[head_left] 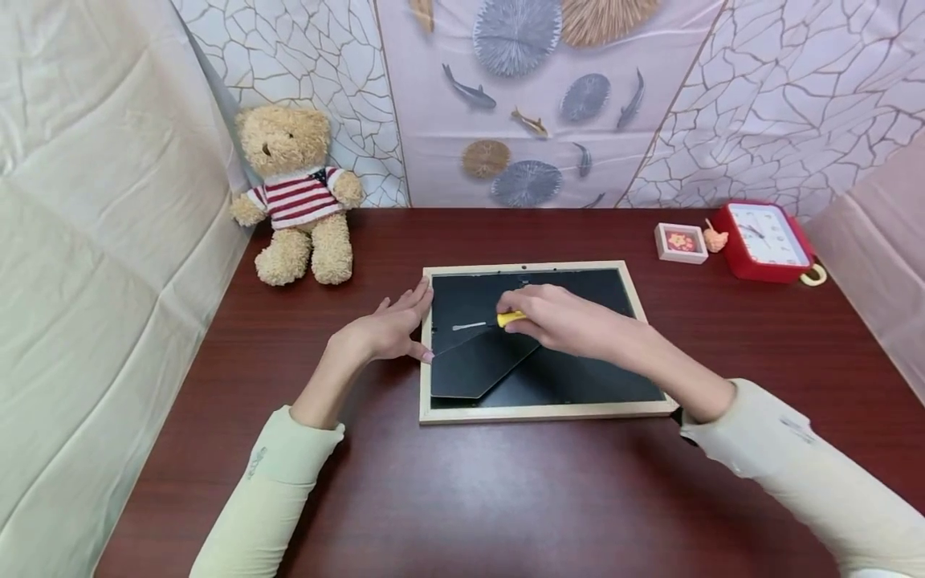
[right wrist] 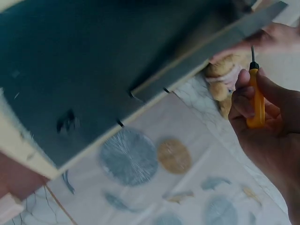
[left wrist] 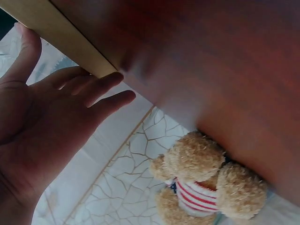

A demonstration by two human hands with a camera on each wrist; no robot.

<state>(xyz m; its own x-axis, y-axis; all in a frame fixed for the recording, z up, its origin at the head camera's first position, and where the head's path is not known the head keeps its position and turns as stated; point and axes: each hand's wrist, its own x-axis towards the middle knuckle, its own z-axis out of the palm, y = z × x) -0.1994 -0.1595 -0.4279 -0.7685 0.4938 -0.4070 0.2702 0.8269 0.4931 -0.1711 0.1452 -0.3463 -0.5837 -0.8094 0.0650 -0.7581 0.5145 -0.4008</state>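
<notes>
A picture frame (head_left: 545, 413) with a pale wood border lies back side up, its black backing board (head_left: 592, 353) showing. On the board is a black stand leg (head_left: 470, 371), which rises at a slant in the right wrist view. My right hand (head_left: 560, 317) grips a screwdriver (right wrist: 256, 101) by its yellow handle. The metal shaft points left above the board in the head view. My left hand (head_left: 386, 327) touches the frame's left side, fingers fairly straight and thumb at the border's edge; the left wrist view shows this hand (left wrist: 61, 108) against the wood edge.
A teddy bear (head_left: 299, 193) in a striped shirt sits at the back left of the dark red table (head_left: 462, 490). At the back right stand a red clock (head_left: 766, 241), a small pink box frame (head_left: 681, 242) and a little orange ornament (head_left: 715, 238). Patterned cloth hangs behind.
</notes>
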